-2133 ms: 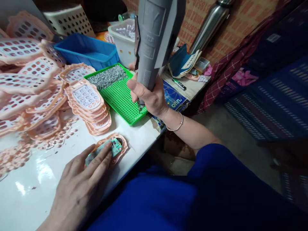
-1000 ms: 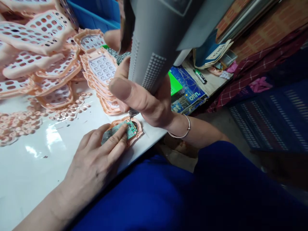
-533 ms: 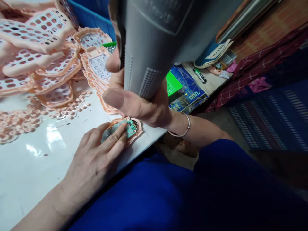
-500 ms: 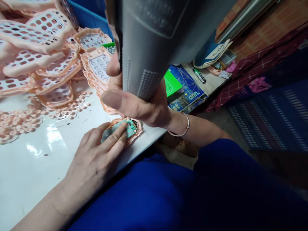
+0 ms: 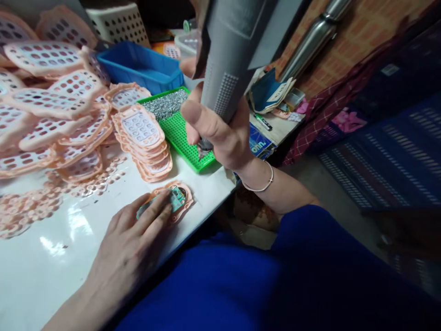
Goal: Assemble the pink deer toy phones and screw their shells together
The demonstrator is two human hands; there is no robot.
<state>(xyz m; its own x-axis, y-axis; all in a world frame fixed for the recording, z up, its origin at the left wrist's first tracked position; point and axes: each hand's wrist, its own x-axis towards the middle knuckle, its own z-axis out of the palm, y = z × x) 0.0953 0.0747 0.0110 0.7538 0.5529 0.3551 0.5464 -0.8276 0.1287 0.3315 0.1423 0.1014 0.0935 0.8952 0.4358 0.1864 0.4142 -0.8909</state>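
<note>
My left hand (image 5: 134, 234) lies with its fingers on a green circuit board (image 5: 177, 197), which rests in a peach plastic shell (image 5: 188, 204) near the table's front edge. Wrapped round a grey power screwdriver (image 5: 223, 69), my right hand (image 5: 223, 133) is raised, and the tool's lower tip hangs over a green perforated tray (image 5: 184, 142). Small silver screws (image 5: 165, 105) fill the back part of that tray. Between tray and loose parts stands a stack of peach shells (image 5: 143, 131) with white keypads in them.
Many peach frames (image 5: 51, 99) are heaped at the left, with small peach buttons (image 5: 27, 209) in front. Behind are a blue bin (image 5: 141, 64) and a white basket (image 5: 115, 23). A green marker (image 5: 262, 122) and a booklet (image 5: 272, 94) lie at the right.
The screwdriver in my right hand has shifted away from above the board to over the green tray. The view has shifted, showing more of the tray and blue bin. My left hand stays on the board.
</note>
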